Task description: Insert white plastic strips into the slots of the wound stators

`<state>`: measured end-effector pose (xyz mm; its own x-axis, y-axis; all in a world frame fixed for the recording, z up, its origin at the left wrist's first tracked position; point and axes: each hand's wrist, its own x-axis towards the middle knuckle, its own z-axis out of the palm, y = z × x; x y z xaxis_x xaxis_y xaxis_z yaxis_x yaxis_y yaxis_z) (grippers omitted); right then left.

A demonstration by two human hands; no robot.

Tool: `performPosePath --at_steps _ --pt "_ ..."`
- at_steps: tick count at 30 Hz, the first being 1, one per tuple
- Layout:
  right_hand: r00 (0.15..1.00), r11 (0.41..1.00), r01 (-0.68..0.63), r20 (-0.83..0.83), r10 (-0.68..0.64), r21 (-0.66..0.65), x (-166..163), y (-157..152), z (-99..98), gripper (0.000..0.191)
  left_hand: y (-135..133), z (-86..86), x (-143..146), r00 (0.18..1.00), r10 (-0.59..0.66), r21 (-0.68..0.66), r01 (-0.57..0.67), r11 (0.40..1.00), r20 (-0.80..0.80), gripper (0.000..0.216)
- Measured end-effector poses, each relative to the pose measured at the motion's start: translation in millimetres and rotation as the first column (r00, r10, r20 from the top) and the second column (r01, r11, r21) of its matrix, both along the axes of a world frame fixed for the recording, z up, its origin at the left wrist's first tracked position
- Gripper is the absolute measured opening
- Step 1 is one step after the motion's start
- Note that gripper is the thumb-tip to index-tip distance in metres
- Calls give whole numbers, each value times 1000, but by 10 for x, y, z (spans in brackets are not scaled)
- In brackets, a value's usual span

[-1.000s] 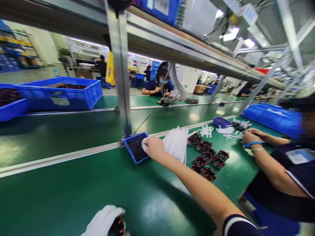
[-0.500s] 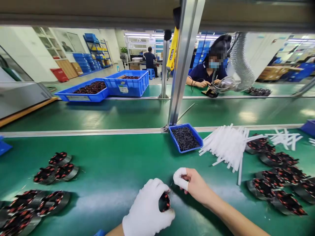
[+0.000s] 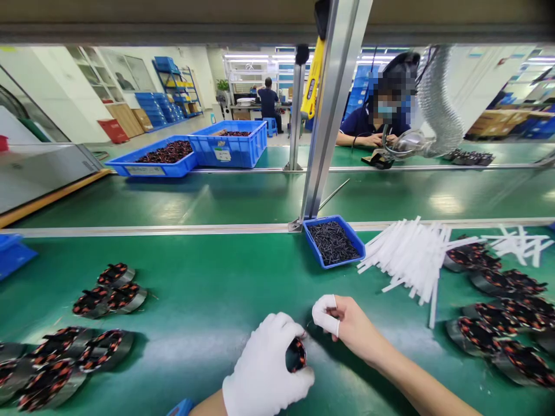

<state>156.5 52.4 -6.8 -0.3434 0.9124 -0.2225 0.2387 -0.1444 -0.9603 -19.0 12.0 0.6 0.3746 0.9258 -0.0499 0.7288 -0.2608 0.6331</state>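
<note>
My left hand point(image 3: 266, 367), in a white glove, is closed around a small motor stator point(image 3: 299, 353), a ring with copper-red windings, held tilted just above the green bench. The glove hides most of the ring. Just to its right, my right hand point(image 3: 347, 323) is pinched, with white covers on thumb and forefinger. A faint thin strand shows by its fingertips, near the stator's upper edge; what the pinch holds is too small to make out. Beyond both hands stands a blue tray point(image 3: 361, 254) of short black tubes.
Several stators stand in groups on the left point(image 3: 102, 352) and right point(image 3: 489, 329). White strips point(image 3: 411, 260) lie piled right of the tray. A metal post point(image 3: 329, 110) rises behind it. Blue bins point(image 3: 229, 153) stand across the bench, where a masked co-worker point(image 3: 373, 124) sits.
The whole view has shifted slightly, so everything appears a little further right. Both hands keep nearly the same pose around and beside the stator.
</note>
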Motion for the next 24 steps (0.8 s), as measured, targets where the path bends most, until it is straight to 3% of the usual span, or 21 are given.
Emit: performPosePath --at_steps 4,10,24 --pt "1000 1000 -15 5 15 26 -12 -5 -18 13 -4 16 5 1000 4 1 -4 1000 -11 30" --pt "996 980 -37 90 19 198 -51 -38 -20 10 1 47 9 1000 1 -23 -1 1000 -21 27" --pt "997 983 -34 73 21 181 -27 -15 11 10 -7 26 3 1000 -1 -25 0 1000 -8 31"
